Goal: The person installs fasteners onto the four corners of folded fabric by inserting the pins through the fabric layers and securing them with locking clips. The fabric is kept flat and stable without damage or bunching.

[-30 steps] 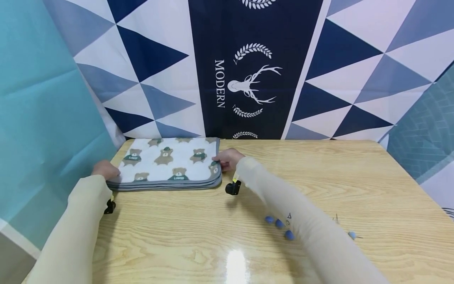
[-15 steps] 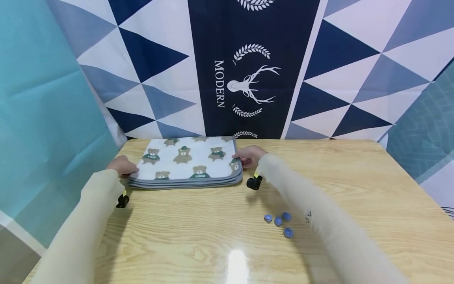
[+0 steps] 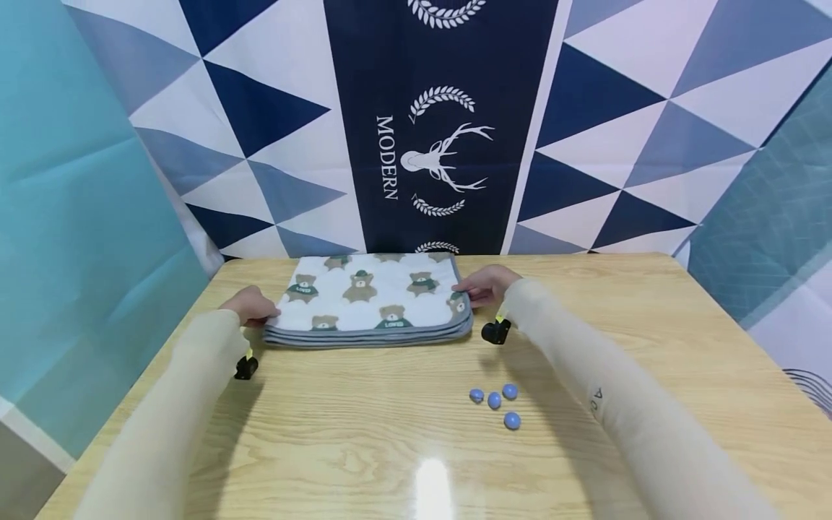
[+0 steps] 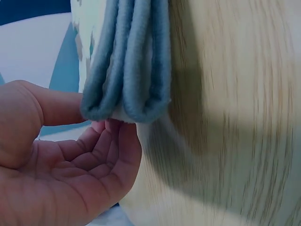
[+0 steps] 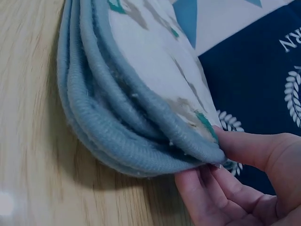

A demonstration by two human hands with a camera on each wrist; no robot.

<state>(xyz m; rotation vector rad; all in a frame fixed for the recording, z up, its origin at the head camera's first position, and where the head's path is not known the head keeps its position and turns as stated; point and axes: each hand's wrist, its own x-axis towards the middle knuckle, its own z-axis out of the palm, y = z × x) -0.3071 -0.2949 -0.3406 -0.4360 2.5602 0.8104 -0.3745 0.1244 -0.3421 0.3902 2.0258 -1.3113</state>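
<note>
A folded baby blanket (image 3: 364, 296), white with brown bears and a grey-blue bound edge, lies at the back of the table in the head view. My left hand (image 3: 252, 306) grips its left end. In the left wrist view the thumb sits at the upper layer and the curled fingers (image 4: 106, 150) go under the stacked folds. At the other end, my right hand (image 3: 487, 284) pinches the rounded corner. The right wrist view has that thumb (image 5: 249, 146) on top and the fingertips beneath the layered binding (image 5: 117, 155).
Several small blue rounded pieces (image 3: 495, 400) lie on the wooden table (image 3: 364, 433), nearer than the blanket and beside the right forearm (image 3: 611, 383). A patterned cloth (image 3: 435, 159) hangs behind the table's back edge, and a turquoise cloth (image 3: 84, 217) hangs at the left.
Both hands have moved right along the table with the folded blanket between them. The right forearm has shifted right too, so the blue pieces it partly covered now show.
</note>
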